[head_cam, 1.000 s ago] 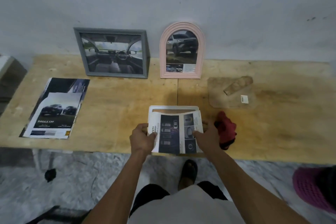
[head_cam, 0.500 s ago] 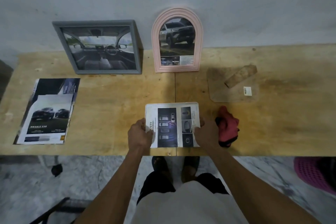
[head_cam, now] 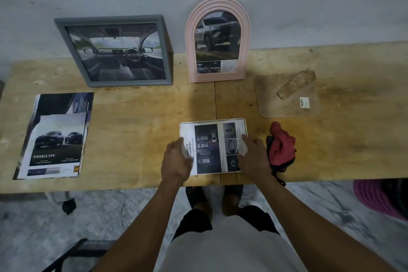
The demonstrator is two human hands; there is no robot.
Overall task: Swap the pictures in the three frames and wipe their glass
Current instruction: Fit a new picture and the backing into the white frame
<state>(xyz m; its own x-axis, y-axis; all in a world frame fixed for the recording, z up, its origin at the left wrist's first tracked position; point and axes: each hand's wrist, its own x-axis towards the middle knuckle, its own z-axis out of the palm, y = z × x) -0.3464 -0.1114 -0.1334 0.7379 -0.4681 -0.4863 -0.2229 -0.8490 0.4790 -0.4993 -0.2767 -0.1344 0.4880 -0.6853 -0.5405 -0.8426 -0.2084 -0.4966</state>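
A white frame [head_cam: 244,120] lies flat near the table's front edge, with a car-safety picture [head_cam: 207,148] laid in it. My left hand [head_cam: 176,160] rests on the picture's left edge. My right hand [head_cam: 254,157] presses its right side with spread fingers. A grey frame [head_cam: 167,51] with a car-interior picture and a pink arched frame [head_cam: 189,51] with an SUV picture lean upright against the wall. A red cloth [head_cam: 281,150] lies bunched just right of my right hand.
A brown backing board [head_cam: 276,104] with its stand lies at the back right of the wooden table [head_cam: 136,130]. Car brochures [head_cam: 57,139] are stacked at the left. A pink basket [head_cam: 375,196] sits on the floor at the right, and my feet stand under the table's edge.
The picture, held slightly off the white frame a second ago, now lies squarely in it. Both hands have shifted from gripping its edges to lying on top.
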